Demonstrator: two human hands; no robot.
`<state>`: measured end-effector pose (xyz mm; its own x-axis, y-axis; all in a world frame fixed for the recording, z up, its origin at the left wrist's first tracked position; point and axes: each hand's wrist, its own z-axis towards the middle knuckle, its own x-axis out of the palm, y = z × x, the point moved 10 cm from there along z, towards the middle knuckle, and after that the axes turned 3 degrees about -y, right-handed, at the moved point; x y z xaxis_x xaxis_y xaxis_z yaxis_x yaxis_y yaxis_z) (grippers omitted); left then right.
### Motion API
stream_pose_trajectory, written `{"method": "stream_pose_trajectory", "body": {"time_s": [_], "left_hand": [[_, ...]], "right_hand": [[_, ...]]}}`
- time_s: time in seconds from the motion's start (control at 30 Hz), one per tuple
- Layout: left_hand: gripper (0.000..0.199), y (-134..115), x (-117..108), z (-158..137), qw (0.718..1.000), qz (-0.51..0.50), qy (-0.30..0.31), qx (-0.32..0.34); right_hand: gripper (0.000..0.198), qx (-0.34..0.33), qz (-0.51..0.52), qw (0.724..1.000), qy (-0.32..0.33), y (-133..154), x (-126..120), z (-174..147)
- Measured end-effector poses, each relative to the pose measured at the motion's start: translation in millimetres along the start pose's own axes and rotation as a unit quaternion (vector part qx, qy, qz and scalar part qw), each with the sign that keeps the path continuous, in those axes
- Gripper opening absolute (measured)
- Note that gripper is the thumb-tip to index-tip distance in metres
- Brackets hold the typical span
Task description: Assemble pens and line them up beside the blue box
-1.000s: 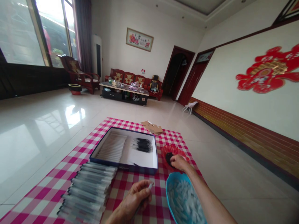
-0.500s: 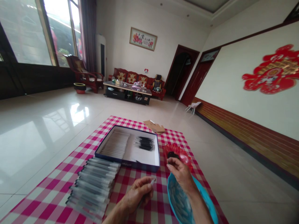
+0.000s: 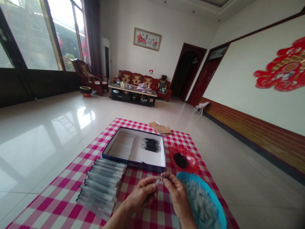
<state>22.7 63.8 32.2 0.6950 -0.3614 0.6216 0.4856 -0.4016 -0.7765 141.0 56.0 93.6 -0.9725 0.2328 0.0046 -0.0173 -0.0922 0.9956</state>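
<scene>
One left hand (image 3: 144, 192): thumb and fingers pinch a slim pen barrel (image 3: 158, 181); its pale tip pokes out toward the right hand, the rest mostly hidden in the grip.
Right hand (image 3: 175, 188): thumb and index fingertip pressed together on a small dark piece (image 3: 165, 178), largely covered; exact shape too small to tell. Fingertips just beside the barrel tip; whether the two parts touch, cannot tell.
Hand position: both above the checked tablecloth (image 3: 78, 171), in front of the shallow box (image 3: 137, 157), near its right front corner.
Shallow box: dark blue outside, white inside; clear tubes (image 3: 122, 145) lie side by side in its left part, a bundle of black refills (image 3: 152, 145) in its right part.
Pen row (image 3: 102, 184): many translucent pens with dark ends, laid alongside one another at the box's near left, left of the left hand.
Red dish (image 3: 192, 161): right of the box, fluted rim, heap of small black parts (image 3: 180, 160) inside.
Blue bowl (image 3: 190, 176): nearer than the red dish, beside the right forearm, which hides part of its left side; filled with translucent pieces (image 3: 202, 202).
Cardboard (image 3: 160, 128): brown, flat, at the far edge of the cloth.
Room beyond: low coffee table (image 3: 130, 98) before a red wooden sofa (image 3: 137, 78).
</scene>
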Motion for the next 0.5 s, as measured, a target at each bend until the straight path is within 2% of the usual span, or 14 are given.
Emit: {"method": "stream_pose_trajectory", "body": {"time_s": [0.2, 0.5], "left_hand": [[0.046, 1.8, 1.5, 1.2, 1.000, 0.016, -0.004, -0.013], [0.049, 6.1, 0.0, 1.0, 0.999, 0.033, -0.011, -0.025]], "right_hand": [[0.030, 0.002, -0.045, 0.999, -0.020, 5.4, -4.1, -2.4], [0.030, 0.003, -0.068, 0.998, 0.012, 0.1, 1.1, -3.2]]}}
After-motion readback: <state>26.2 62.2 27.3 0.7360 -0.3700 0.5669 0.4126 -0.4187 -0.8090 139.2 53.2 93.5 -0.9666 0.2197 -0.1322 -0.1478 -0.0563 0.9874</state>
